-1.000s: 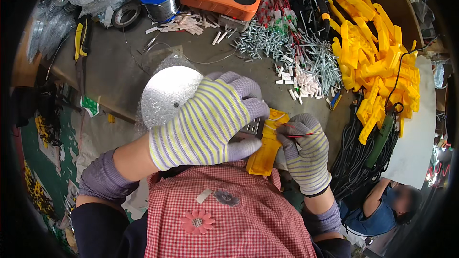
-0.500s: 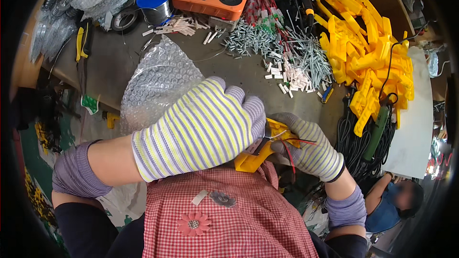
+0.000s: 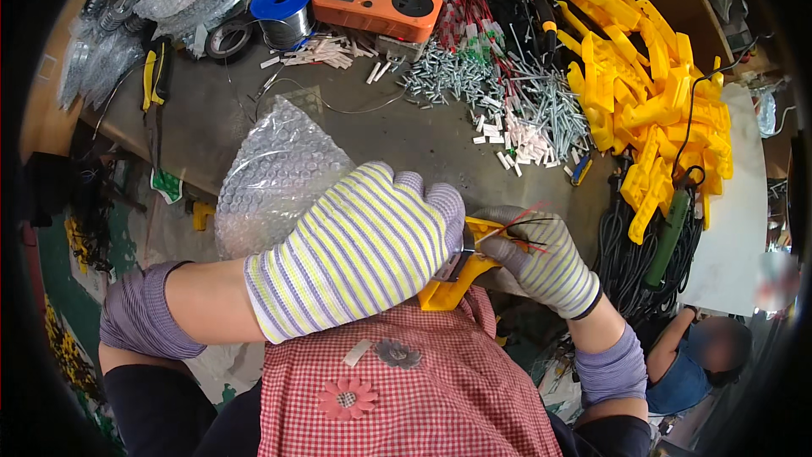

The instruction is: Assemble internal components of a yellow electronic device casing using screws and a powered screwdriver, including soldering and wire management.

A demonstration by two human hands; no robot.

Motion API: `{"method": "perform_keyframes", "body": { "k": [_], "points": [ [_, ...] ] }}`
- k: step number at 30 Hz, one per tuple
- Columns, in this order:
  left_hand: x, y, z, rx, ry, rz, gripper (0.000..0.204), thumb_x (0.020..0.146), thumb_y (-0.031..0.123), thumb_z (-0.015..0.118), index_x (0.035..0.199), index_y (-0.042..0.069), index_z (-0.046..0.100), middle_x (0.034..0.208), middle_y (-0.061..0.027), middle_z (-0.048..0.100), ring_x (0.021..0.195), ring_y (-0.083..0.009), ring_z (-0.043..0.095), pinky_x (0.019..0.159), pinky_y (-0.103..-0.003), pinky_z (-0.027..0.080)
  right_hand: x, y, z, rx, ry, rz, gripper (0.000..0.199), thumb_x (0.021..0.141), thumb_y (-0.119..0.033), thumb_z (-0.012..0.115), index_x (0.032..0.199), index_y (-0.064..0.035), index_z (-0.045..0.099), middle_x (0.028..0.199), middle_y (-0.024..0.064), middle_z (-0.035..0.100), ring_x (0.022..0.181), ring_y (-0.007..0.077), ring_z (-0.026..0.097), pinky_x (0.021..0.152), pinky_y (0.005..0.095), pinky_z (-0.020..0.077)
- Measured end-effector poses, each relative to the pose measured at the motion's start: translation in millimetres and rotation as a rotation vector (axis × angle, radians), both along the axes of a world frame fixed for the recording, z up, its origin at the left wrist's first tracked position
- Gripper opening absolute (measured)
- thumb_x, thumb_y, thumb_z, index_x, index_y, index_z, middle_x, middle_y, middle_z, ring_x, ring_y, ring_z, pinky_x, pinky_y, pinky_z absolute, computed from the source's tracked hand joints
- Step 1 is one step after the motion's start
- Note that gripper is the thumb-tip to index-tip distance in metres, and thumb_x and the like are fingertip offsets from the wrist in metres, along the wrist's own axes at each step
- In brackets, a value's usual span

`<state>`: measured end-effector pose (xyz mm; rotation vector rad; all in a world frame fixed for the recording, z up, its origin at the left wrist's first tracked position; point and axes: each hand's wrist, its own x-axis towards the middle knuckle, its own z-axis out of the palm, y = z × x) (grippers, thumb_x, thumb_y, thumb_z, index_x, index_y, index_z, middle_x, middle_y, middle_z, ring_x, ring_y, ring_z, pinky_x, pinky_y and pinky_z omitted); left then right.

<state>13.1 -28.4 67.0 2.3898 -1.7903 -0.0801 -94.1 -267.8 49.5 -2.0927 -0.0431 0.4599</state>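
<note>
In front of my apron, a yellow plastic housing [image 3: 446, 294] with a dark and metallic insert is held between my hands. My left hand [image 3: 364, 245], in a yellow-and-grey striped glove, is closed at the housing's left side; its fingertips are tucked out of sight. From the right, my right hand [image 3: 550, 262], in a similar glove, grips the housing's far end with the thumb pressed near a thin pale piece. Thin red and black wires [image 3: 531, 218] stick out over the right fingers. Bubble wrap [image 3: 279, 178] lies beside my left hand.
Yellow housings [image 3: 664, 101] are heaped at the right, above black cables [image 3: 622, 245] and a green-handled tool [image 3: 668, 239]. Screws [image 3: 448, 76], white connectors [image 3: 529, 140], an orange meter [image 3: 376, 4], a solder spool [image 3: 283, 13] and pliers [image 3: 155, 89] lie farther back. Another person [image 3: 689, 364] is at lower right.
The red and black wires have swung from hanging down to pointing up and right. My right fingers have shifted slightly on the housing; the left hand stays closed.
</note>
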Motion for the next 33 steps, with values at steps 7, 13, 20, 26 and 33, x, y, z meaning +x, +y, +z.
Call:
{"method": "perform_keyframes", "body": {
  "k": [7, 13, 20, 26, 33],
  "points": [
    [30.0, 12.5, -15.4, -0.012, 0.194, -0.045, 0.078, 0.058, 0.038, 0.082, 0.126, 0.004, 0.062, 0.104, -0.0121, 0.061, 0.092, -0.0318, 0.061, 0.081, -0.045, 0.048, 4.6, 9.8, 3.0, -0.254, -0.116, -0.196, 0.041, 0.082, -0.042, 0.077, 0.101, -0.0051, 0.072, 0.087, 0.0123, 0.071, 0.08, 0.035, 0.068, 0.069, 0.0418, 0.0525],
    [26.0, 2.7, -18.9, -0.292, 0.358, 0.102, 0.073, 0.06, 0.04, 0.081, 0.123, 0.007, 0.066, 0.106, -0.0126, 0.06, 0.103, -0.0335, 0.057, 0.088, -0.046, 0.046, -23.1, -5.7, 5.2, -0.457, -0.548, -0.411, 0.05, 0.076, -0.024, 0.083, 0.117, -0.0034, 0.064, 0.095, 0.0126, 0.066, 0.086, 0.0326, 0.066, 0.079, 0.0396, 0.0534],
    [12.8, -52.5, -19.8, -0.441, 0.328, 0.144, 0.043, 0.071, 0.036, 0.079, 0.103, 0.007, 0.073, 0.092, -0.0111, 0.063, 0.094, -0.0313, 0.06, 0.089, -0.044, 0.042, -31.6, 8.4, -7.7, -0.428, -0.623, -0.558, 0.039, 0.074, -0.014, 0.083, 0.108, -0.0045, 0.067, 0.097, 0.013, 0.065, 0.088, 0.0334, 0.065, 0.078, 0.0395, 0.0533],
    [3.3, -62.1, -14.4, -0.499, 0.211, 0.17, 0.016, 0.074, 0.02, 0.079, 0.086, 0.01, 0.076, 0.077, -0.0044, 0.064, 0.081, -0.0229, 0.061, 0.086, -0.04, 0.042, -37.6, 10.6, -11.1, -0.457, -0.792, -0.536, 0.032, 0.074, -0.011, 0.081, 0.104, -0.0067, 0.069, 0.097, 0.0111, 0.064, 0.085, 0.0318, 0.064, 0.074, 0.0406, 0.0518],
    [-1.7, -37.8, -3.3, -0.708, 0.569, 0.237, 0.014, 0.075, 0.003, 0.077, 0.089, 0.005, 0.076, 0.074, -0.0041, 0.067, 0.073, -0.0175, 0.064, 0.068, -0.03, 0.05, -3.4, 39.8, -8.7, -0.187, -0.602, -0.372, 0.026, 0.082, -0.016, 0.075, 0.105, -0.0057, 0.07, 0.086, 0.0128, 0.065, 0.082, 0.0332, 0.065, 0.071, 0.0412, 0.0523]
  ]
}}
